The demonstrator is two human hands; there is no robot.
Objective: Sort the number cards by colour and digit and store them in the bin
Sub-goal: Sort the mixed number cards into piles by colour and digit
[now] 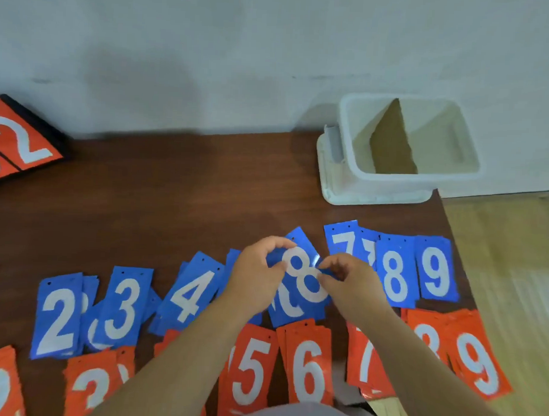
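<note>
Currently, in the head view, the left hand (258,269) and right hand (354,279) hold one blue 8 card (305,277) between them over the middle of the table (174,188). The left thumb and fingers are curled onto the card's left edge. The right fingertips pinch its right edge. The card is tilted, top towards 11 o'clock, and sits over a blue pile whose digit is mostly covered and cannot be read. Gripping both edges probably lets the card come free without dragging the cards beneath.

Layout: blue piles form the far row and orange piles the near row, with digits rising from 9 o'clock to 3 o'clock.
- The blue 2 pile (57,318), blue 3 pile (123,308) and blue 4 pile (192,295) lie at 9 o'clock of the hands.
- The blue 7 pile (343,241), blue 8 pile (395,274) and blue 9 pile (436,272) lie at 3 o'clock.
- The orange 5 pile (252,369) and orange 6 pile (308,371) lie at 6 o'clock, and the orange 9 pile (479,367) at 4 o'clock.

Each colour and digit thus has its own place. The held card most likely belongs on the blue 8 pile, near the right hand.

Container: the bin (392,177) stands at 1 o'clock, at the table's far right corner, well apart from the hands. A brown cardboard divider (393,143) stands upright inside and splits it in two, presumably one side per colour. No cards show in it, so storing has not yet begun.
</note>
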